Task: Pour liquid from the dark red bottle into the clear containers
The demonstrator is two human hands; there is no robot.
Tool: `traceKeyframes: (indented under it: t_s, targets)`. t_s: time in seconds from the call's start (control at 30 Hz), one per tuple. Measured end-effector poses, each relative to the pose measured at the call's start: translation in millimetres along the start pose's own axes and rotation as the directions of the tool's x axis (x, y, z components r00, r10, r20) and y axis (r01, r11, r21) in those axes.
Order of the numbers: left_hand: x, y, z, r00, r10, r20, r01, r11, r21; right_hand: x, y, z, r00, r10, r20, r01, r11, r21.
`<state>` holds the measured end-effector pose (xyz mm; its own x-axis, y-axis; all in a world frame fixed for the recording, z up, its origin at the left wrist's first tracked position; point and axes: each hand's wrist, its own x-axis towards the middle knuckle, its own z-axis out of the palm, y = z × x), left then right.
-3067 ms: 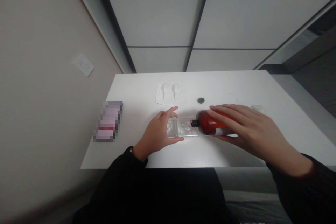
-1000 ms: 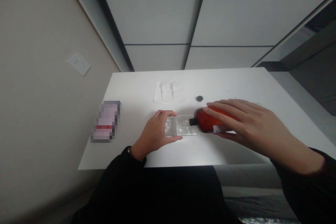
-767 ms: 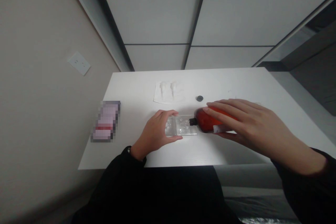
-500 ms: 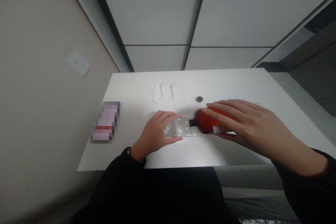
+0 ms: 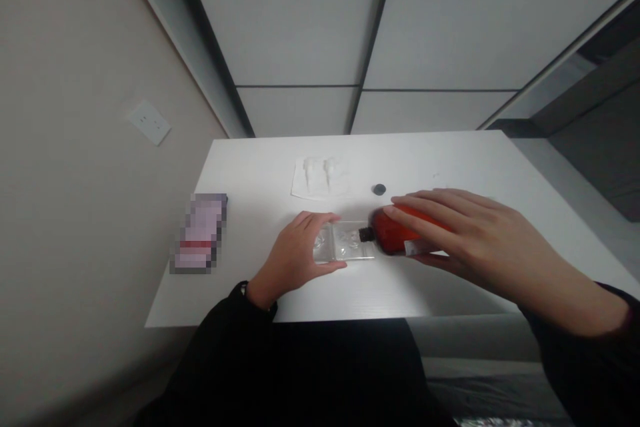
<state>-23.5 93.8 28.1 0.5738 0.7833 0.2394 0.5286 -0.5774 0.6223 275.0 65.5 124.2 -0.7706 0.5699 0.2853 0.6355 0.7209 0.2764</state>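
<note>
STEP: pouring | right hand (image 5: 465,240) grips tipped red bottle (image 5: 395,232) | left hand (image 5: 295,255) steadies clear tray (image 5: 345,250) | NEXT: likely controlled tilt, neck over tray well

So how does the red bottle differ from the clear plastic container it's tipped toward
The red plastic bottle is opaque and rounded; the clear flat plastic container is see-through and rectangular. The bottle lies tipped sideways in the right hand; the container lies flat on the white table, steadied by the left hand. The bottle looks bigger. Both are held.
</note>
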Motion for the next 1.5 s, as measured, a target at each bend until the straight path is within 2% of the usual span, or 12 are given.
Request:
traceKeyframes:
  t_s: [0.27,0.7,1.2,1.4,1.5]
  targets:
    - [-1,1,0,0.999,-0.047,0.013,0.047,0.999,-0.005,0,0,-1,1.0,0.001,0.008,-0.001,1.0,0.001]
    - [-3,-3,3,1.0,-0.014,-0.013,0.014,1.0,-0.016,3,-2,-4,0.999,0.017,0.039,-0.017,1.0,0.003]
    - [-3,-3,2,1.0,0.006,-0.025,-0.006,1.0,-0.006,11,-1,-11,0.997,-0.021,0.074,0.024,0.999,-0.036]
    - [-4,-5,0,0.999,0.024,-0.025,-0.026,0.996,-0.081,16,-4,-15,0.995,-0.013,0.1,0.017,0.999,-0.04]
    - [-5,-5,-3,0.994,0.053,-0.1,-0.069,0.984,-0.163,18,-5,-17,0.994,-0.009,0.108,0.011,1.0,-0.018]
